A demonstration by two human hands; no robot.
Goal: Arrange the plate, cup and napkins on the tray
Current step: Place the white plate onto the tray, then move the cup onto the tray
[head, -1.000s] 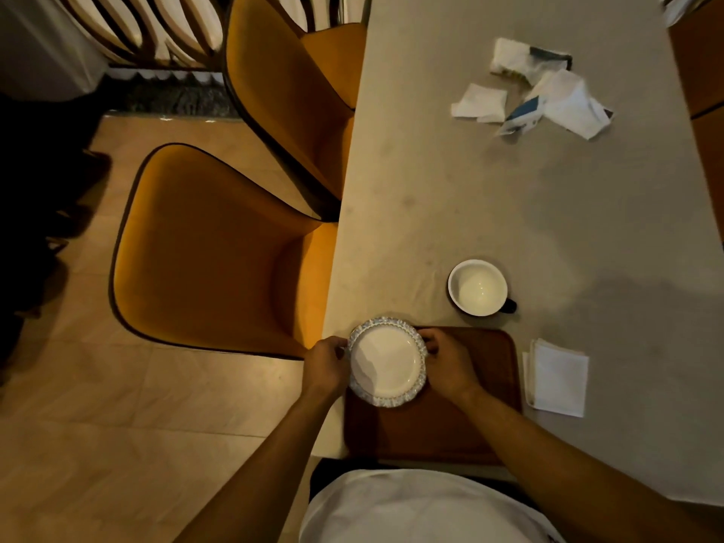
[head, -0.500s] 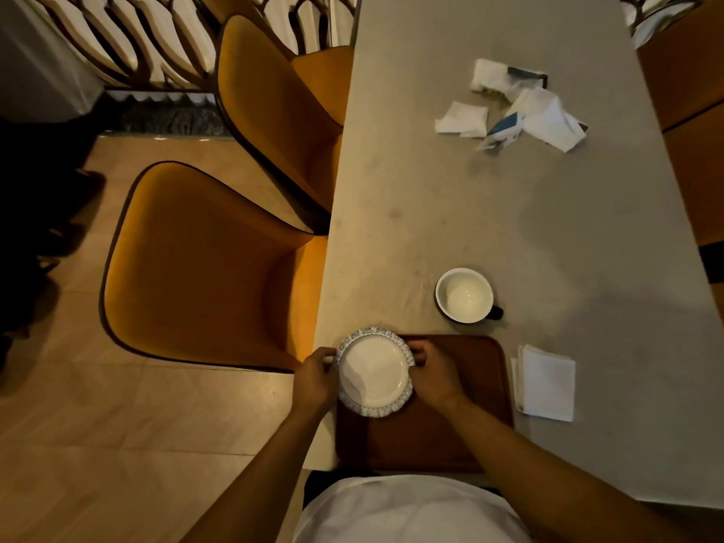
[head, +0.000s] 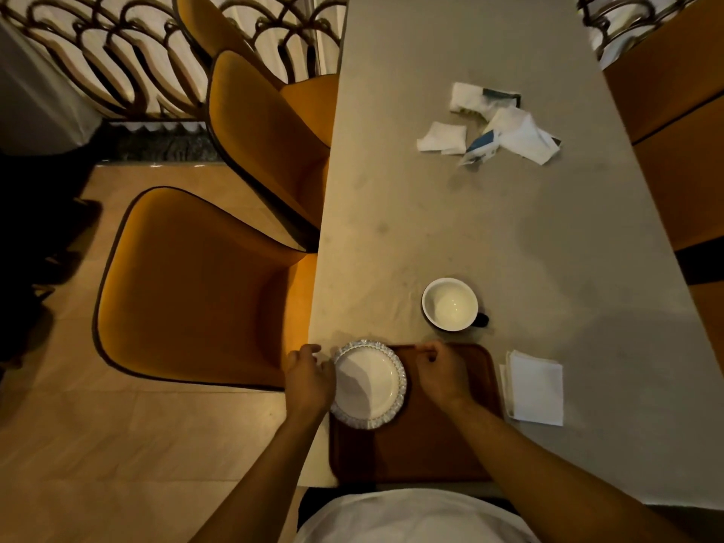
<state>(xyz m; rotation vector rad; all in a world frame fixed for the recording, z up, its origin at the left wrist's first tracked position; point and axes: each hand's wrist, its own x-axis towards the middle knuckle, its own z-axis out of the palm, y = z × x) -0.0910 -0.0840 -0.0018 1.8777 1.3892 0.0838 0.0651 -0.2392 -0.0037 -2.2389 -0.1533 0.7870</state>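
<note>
A white plate [head: 368,384] with a patterned rim rests on the far left corner of the brown tray [head: 442,444]. My left hand [head: 309,382] lies against the plate's left rim, thumb side on its edge. My right hand [head: 442,376] hovers over the tray just right of the plate, fingers loosely curled, a small gap between it and the rim. A white cup [head: 450,303] with a dark handle stands on the table beyond the tray. A stack of folded white napkins [head: 534,388] lies on the table right of the tray.
The grey table [head: 489,229] has crumpled tissues and wrappers [head: 493,125] at its far end. Orange chairs [head: 196,291] stand along the left side, and more orange seats [head: 681,150] line the right. The tray sits at the table's near left corner.
My right hand has let go of the plate and shifted right. The plate now rests on the tray's far left corner. The view has tilted, showing more of the far table.
</note>
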